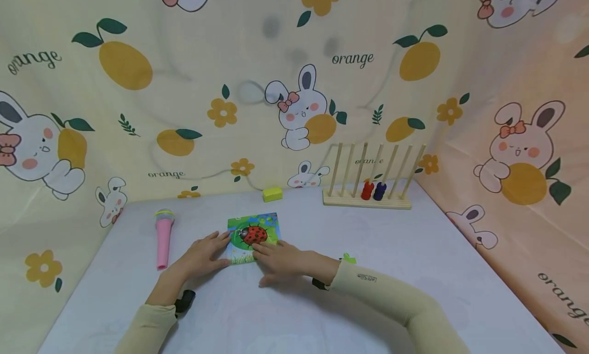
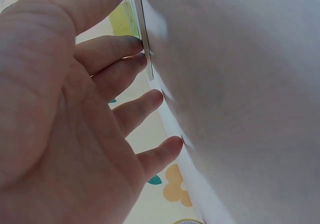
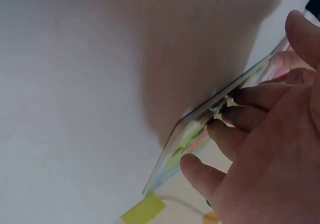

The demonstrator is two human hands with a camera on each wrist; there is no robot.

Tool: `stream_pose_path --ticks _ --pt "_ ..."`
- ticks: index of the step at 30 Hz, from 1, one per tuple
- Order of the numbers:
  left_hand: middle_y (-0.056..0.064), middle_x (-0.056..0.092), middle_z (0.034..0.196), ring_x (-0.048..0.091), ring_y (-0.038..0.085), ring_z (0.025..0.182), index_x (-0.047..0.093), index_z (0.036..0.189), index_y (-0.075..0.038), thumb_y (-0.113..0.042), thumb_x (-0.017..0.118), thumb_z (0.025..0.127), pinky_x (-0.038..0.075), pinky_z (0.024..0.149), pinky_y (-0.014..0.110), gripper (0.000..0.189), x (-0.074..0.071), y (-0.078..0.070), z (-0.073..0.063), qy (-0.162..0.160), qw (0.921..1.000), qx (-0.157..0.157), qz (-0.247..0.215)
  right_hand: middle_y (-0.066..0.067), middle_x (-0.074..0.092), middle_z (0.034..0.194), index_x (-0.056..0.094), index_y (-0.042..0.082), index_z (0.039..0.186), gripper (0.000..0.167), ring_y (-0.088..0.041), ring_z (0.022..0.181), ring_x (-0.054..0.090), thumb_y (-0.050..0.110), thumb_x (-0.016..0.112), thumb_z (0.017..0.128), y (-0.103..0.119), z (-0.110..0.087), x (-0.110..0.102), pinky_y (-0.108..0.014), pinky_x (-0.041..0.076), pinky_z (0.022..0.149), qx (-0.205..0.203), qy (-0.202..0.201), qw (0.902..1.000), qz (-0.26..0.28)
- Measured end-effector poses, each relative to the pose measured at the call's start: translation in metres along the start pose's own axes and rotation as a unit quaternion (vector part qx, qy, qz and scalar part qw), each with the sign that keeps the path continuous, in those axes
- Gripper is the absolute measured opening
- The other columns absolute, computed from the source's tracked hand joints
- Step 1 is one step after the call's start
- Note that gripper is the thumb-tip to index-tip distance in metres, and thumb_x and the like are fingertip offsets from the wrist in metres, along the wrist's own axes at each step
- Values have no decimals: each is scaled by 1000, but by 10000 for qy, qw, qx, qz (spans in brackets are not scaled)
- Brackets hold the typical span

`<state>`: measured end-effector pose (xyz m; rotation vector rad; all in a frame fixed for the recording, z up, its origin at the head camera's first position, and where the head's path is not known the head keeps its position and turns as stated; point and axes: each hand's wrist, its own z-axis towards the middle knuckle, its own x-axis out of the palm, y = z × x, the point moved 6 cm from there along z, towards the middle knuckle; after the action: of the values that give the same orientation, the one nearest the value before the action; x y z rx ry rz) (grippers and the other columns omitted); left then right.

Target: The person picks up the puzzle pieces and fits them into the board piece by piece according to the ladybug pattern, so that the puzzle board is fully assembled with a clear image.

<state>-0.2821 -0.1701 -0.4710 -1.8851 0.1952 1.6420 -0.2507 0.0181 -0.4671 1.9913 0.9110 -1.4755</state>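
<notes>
A square ladybug picture board, thin-edged and printed with green grass and blue sky, lies flat on the white table. My left hand rests at its left side, fingertips on the edge; in the left wrist view the spread fingers meet the board's thin side. Across the lower right part of the picture lies my right hand, its fingers reaching the ladybug. The right wrist view shows those fingertips on the board's printed face, thumb held apart. Neither hand curls round anything.
A pink toy microphone lies left of my left hand. Behind the board sits a yellow-green block. At the back right stands a wooden peg rack carrying red and purple figures. A green piece shows beyond my right forearm.
</notes>
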Motion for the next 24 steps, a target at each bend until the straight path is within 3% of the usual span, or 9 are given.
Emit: stream_pose_path --ticks 8,20,24 --pt "20 39 155 31 51 141 49 143 5 -35 71 93 31 104 70 68 -1 -2 -2 -27 10000 -10 -50 -2 10 167 22 14 160 83 -17 152 11 64 45 97 0 -1 5 -48 20 119 12 141 9999 17" --pt "19 39 155 31 50 141 49 143 4 -36 71 93 31 104 70 68 1 0 -1 -7 10000 -41 -4 -2 9 167 22 14 160 82 -19 152 11 61 48 98 1 -3 3 -50 20 119 0 185 9995 246" --pt "21 39 154 31 49 141 51 141 5 -34 70 94 32 104 69 64 1 -3 -1 -99 9998 133 69 -3 8 167 21 13 160 82 -19 152 10 61 47 98 0 -2 4 -50 20 119 -55 143 9997 206"
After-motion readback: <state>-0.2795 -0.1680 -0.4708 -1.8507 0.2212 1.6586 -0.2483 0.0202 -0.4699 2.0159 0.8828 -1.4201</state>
